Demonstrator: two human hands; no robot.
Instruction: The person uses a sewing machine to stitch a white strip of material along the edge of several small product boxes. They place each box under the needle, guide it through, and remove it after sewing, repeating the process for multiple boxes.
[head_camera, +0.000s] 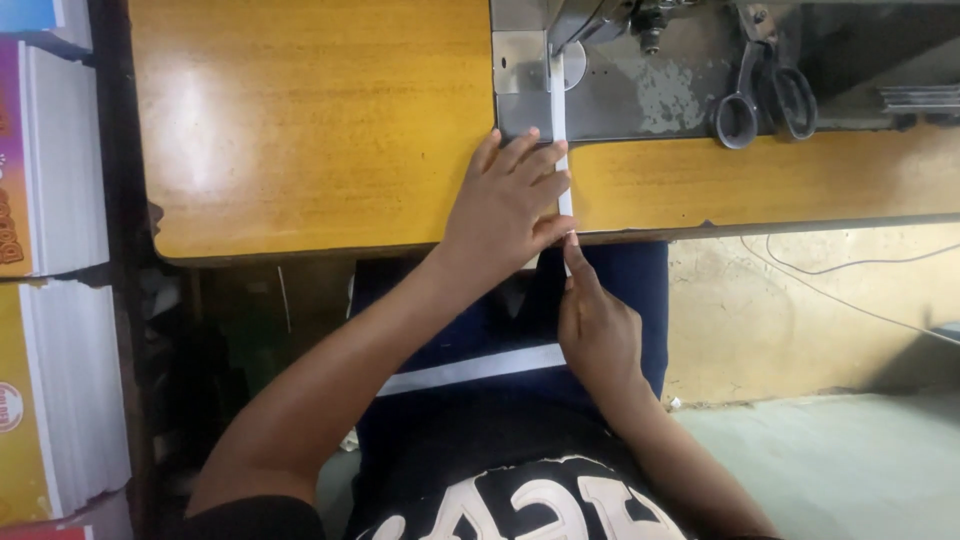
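Observation:
A narrow white fabric strip runs from under the sewing machine's presser foot toward me across the wooden table. My left hand lies flat on the table edge, fingers spread, pressing the strip down. Just below the table edge, my right hand pinches the strip's near part between thumb and forefinger. The strip continues down over dark blue fabric in my lap.
Black-handled scissors lie on the grey machine bed to the right. Stacks of white sheets with coloured covers stand at the left. A thin cable hangs along the wall under the table.

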